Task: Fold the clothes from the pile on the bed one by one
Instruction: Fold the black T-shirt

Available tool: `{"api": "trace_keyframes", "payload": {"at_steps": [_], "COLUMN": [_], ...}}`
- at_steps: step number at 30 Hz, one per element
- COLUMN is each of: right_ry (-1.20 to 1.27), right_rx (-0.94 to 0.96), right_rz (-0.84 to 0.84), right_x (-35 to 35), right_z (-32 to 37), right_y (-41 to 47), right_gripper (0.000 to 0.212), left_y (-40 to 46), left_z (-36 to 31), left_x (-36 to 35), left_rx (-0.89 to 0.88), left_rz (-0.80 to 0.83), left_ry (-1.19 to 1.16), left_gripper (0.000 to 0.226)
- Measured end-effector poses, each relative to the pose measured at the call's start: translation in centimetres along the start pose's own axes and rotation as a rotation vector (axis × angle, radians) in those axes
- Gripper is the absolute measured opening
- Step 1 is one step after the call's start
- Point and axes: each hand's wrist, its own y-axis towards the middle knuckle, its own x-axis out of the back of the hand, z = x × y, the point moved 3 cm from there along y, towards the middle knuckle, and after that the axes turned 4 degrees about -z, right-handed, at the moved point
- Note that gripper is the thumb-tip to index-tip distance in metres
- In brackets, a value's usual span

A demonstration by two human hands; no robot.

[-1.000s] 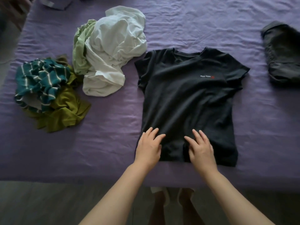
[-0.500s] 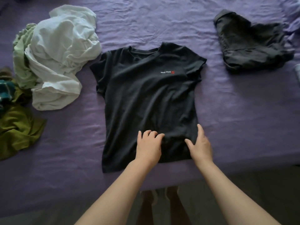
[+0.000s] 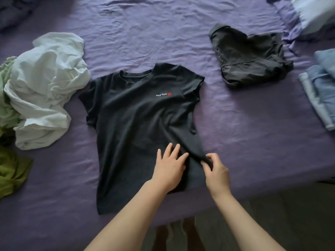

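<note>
With the left hand (image 3: 169, 166) flat, fingers spread, pinning the T-shirt (image 3: 139, 124), the right hand (image 3: 215, 171), apparently pinching the hem, should fold toward 9 o'clock.

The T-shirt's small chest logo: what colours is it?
White lettering with a small red mark beside it, on the black T-shirt; the logo shows in the head view.

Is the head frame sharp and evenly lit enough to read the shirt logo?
Head view: soft, dim, even light, no glare; the logo on the black T-shirt reads clearly; slight softness around both hands; wide-angle bending at the edges; blue clothes cropped at the right.
</note>
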Motion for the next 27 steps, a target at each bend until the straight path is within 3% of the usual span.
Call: {"api": "trace_keyframes", "payload": {"at_steps": [5,10,16,19,23,27], "right_ry": [-0.304,-0.136,-0.284,-0.399,-0.306,-0.408], "right_rx": [-0.031,-0.047,-0.060,0.062,0.156,0.223], "right_rz": [0.066,0.163,0.137,0.176,0.203,0.160], "right_x": [0.4,-1.0,0.6,0.2,-1.7,-1.9], "right_z": [-1.8,-1.1,-2.3,-1.5,0.3,0.2], "right_y": [-0.1,0.6,1.3,2.2,4.3,5.7], "right_gripper": [0.030,0.047,0.027,0.034,0.049,0.047], "left_y": [0.1,-0.7,-0.9,-0.2,0.9,1.9], "left_z": [1.0,0.9,0.4,0.8,1.1,1.0], "left_x": [-1.2,-1.9,-2.0,-1.9,-1.9,-1.2], "left_rx": [0.042,-0.002,0.015,0.060,0.073,0.060], "left_rz": [0.126,0.156,0.139,0.088,0.107,0.129], "left_ry": [0.015,0.052,0.053,0.092,0.129,0.133], "left_gripper": [0.057,0.060,0.061,0.060,0.073,0.082]}}
